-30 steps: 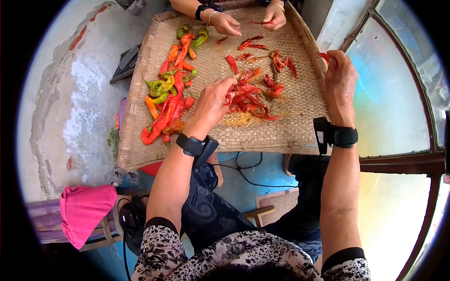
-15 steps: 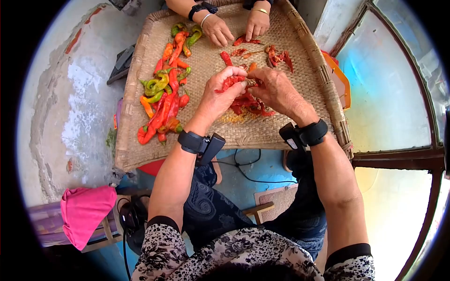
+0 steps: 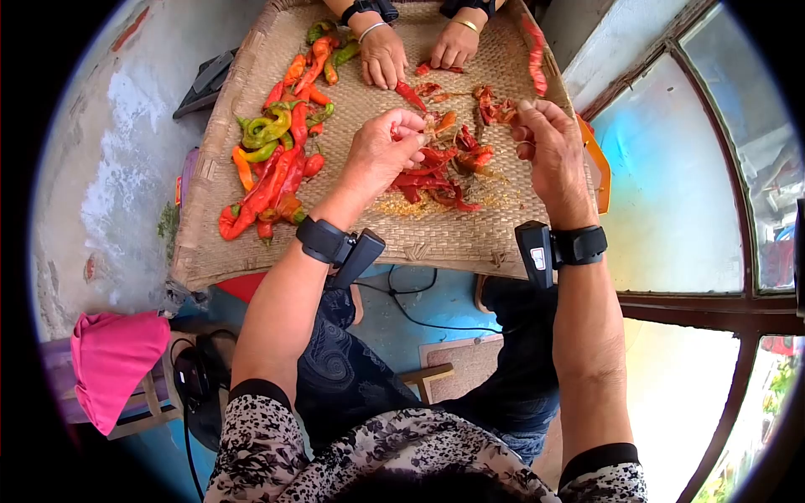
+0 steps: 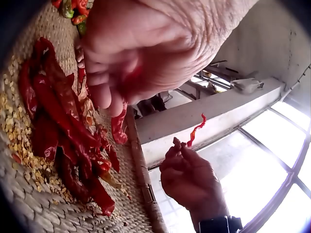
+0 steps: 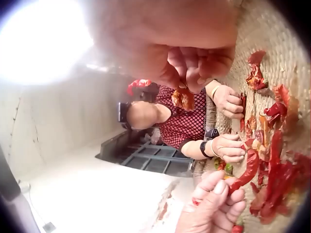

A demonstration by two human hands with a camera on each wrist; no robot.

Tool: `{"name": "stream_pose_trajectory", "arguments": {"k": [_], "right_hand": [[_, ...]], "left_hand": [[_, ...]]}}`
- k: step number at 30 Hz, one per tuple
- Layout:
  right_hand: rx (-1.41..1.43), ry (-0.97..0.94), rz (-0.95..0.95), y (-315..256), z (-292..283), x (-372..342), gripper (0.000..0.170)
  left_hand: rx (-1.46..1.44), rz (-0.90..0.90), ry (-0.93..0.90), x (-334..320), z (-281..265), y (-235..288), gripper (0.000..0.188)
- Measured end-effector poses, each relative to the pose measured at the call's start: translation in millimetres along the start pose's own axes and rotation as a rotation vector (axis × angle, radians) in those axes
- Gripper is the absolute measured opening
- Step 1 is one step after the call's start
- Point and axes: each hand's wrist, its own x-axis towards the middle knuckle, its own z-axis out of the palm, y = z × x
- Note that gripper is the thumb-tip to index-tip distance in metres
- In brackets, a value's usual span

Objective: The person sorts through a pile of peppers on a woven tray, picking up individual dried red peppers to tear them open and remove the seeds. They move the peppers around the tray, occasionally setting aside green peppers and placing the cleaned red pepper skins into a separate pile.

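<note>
The left hand (image 3: 377, 155) curls its fingers round a red pepper, of which a little red shows in the palm in the left wrist view. It is above a heap of split dried red peppers (image 3: 428, 176). At the right side, the right hand (image 3: 553, 159) pinches a small orange-brown dried piece (image 5: 183, 99); its thin stem meets the fingertips in the right wrist view. Beyond those fingertips is a long wavy red strip (image 3: 535, 54), also above the hand in the left wrist view (image 4: 197, 130); contact with the fingers cannot be told.
Fresh red and green peppers (image 3: 285, 159) lie along the left of the woven tray (image 3: 210, 260). Pale seeds (image 3: 407, 205) are scattered below the heap. Across the tray, another person's hands (image 3: 383, 59) touch it near a red pepper (image 3: 409, 95). A window (image 3: 679, 184) stands at the right.
The two hands, together over the heap half a second ago, are now apart, the right one moved to the right. The long strip has appeared at the tray's upper right. The head view has shifted.
</note>
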Motion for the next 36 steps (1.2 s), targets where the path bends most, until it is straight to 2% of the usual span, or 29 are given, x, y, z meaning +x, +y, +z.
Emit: {"name": "stream_pose_trajectory", "arguments": {"k": [3,4,6,7,9,10,11,13,15,16,17,18,19,20,22,24,25,26,27,29,30,31,33,34,35,36], "right_hand": [[0.383,0.123,0.085,5.4,-31.0,13.3,0.015],[0.377,0.118,0.083,5.6,-38.4,14.6,0.015],[0.811,0.328,0.062,6.2,-47.1,15.6,0.021],[0.809,0.324,0.061,8.1,-48.0,15.6,0.021],[0.932,0.483,0.259,13.1,-49.5,15.5,0.027],[0.835,0.318,0.236,21.9,-46.4,13.3,0.038],[0.834,0.316,0.235,27.3,-46.0,12.9,0.038],[-0.081,-0.025,0.206,18.0,-6.4,-6.1,0.048],[-0.755,-0.205,-0.340,27.5,11.9,-11.2,0.051],[-1.050,-0.246,-0.653,26.2,17.4,-12.1,0.046],[-1.075,-0.352,-0.578,23.0,20.3,-17.1,0.033],[-1.023,-0.371,-0.494,27.3,24.2,-16.4,0.027],[-0.972,-0.388,-0.410,31.1,25.1,-14.7,0.021],[-0.973,-0.388,-0.406,30.7,23.4,-13.1,0.021],[-0.794,-0.266,-0.369,24.7,18.3,-9.6,0.018],[-0.691,-0.110,-0.210,13.3,2.1,-1.6,0.021],[-0.590,-0.015,-0.151,9.1,-8.8,2.6,0.024],[-0.626,0.076,-0.181,9.9,-26.7,10.3,0.027],[-0.660,0.168,-0.211,10.6,-44.2,16.8,0.030],[-0.777,0.377,-0.266,-1.3,-61.6,14.1,0.033],[-0.989,0.380,-0.223,-2.3,-80.7,18.6,0.032],[-0.991,0.380,-0.224,4.5,-90.3,21.1,0.032],[-1.247,0.728,-0.516,12.6,-93.7,19.3,0.045],[-1.282,0.724,-0.396,7.6,-92.4,15.1,0.061],[-1.285,0.721,-0.399,5.6,-87.5,12.7,0.061],[-1.320,0.681,-0.486,3.6,-80.0,10.5,0.057]], "left_hand": [[-0.025,0.016,0.022,4.0,-2.0,-4.8,0.019],[-0.030,0.023,0.025,4.7,-2.2,-5.6,0.018],[-0.037,0.029,0.032,5.0,-2.6,-4.8,0.017],[-0.043,0.047,0.027,4.9,-1.9,-3.9,0.018],[-0.050,0.065,0.024,4.3,0.0,-2.8,0.018],[-0.055,0.075,-0.001,4.0,1.3,-2.8,0.019],[-0.060,0.086,-0.028,3.8,2.9,-2.7,0.019],[-0.074,0.085,-0.056,3.2,6.5,-1.1,0.020],[-0.091,0.081,-0.077,1.8,9.7,2.2,0.021],[-0.095,0.077,-0.085,0.7,11.4,5.1,0.021],[-0.100,0.073,-0.096,-0.2,12.4,6.7,0.021],[-0.099,0.071,-0.097,-0.4,13.3,6.5,0.021],[-0.098,0.080,-0.085,-0.1,14.7,5.9,0.022],[-0.099,0.090,-0.072,0.4,16.2,5.1,0.022],[-0.062,0.088,-0.076,2.2,16.2,0.3,0.022],[-0.025,0.089,-0.079,1.3,14.4,-0.6,0.021],[0.286,0.131,-0.125,-1.2,13.2,1.5,0.020],[0.598,0.171,-0.169,-3.9,12.3,2.3,0.019],[0.595,0.170,-0.166,-7.7,12.4,-1.4,0.019],[0.899,0.428,-0.055,-16.0,14.7,-13.2,0.017],[0.930,0.446,-0.035,-16.7,15.9,-14.6,0.015],[0.928,0.447,-0.034,-15.7,15.8,-16.3,0.015],[0.963,0.441,-0.013,-12.6,14.5,-17.8,0.014],[0.959,0.441,-0.011,-11.7,14.1,-16.9,0.014],[0.928,0.438,-0.004,-10.6,13.5,-15.1,0.014],[0.898,0.435,0.004,-9.7,12.8,-12.4,0.013]]}}
